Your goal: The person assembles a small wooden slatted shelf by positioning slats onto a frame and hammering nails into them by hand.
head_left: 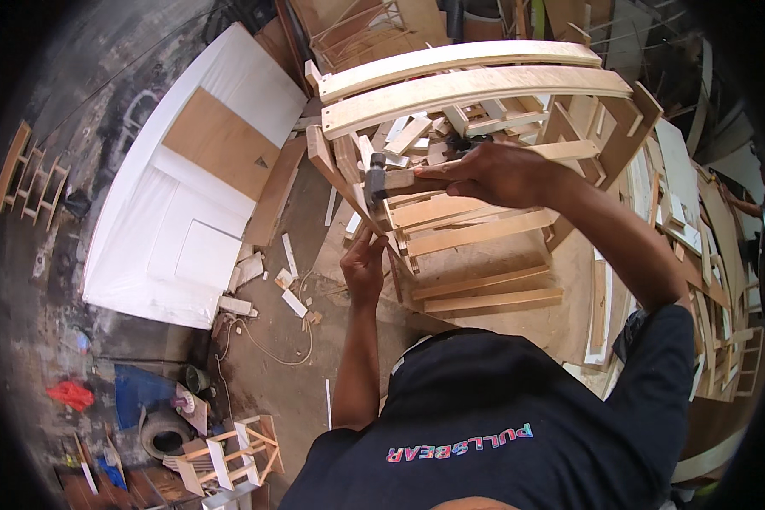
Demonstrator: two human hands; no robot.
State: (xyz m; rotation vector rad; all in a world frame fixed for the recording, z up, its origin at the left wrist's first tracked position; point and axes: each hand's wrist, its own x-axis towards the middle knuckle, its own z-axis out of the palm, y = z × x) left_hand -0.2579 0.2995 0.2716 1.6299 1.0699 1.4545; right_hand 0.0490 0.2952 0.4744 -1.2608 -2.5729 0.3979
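Note:
My right hand (506,177) is wrapped round the wooden handle of a hammer (376,180). The hammer's dark metal head is at the outer face of a wooden side board (338,174); whether it touches cannot be told. Lower on that board, my left hand (364,265) is closed round its near end. The board belongs to a wooden slatted frame (476,85), with two curved pale rails across the top and several straight slats (484,232) below. At the frame's right stands another side board with slots (633,127).
A large white panel piece with a brown board (218,144) stands left. Wood offcuts (251,270) and a cord (272,353) lie on the floor. Two loose slats (493,291) lie under the frame. Stacked boards (697,255) fill the right; a tyre (165,435) is lower left.

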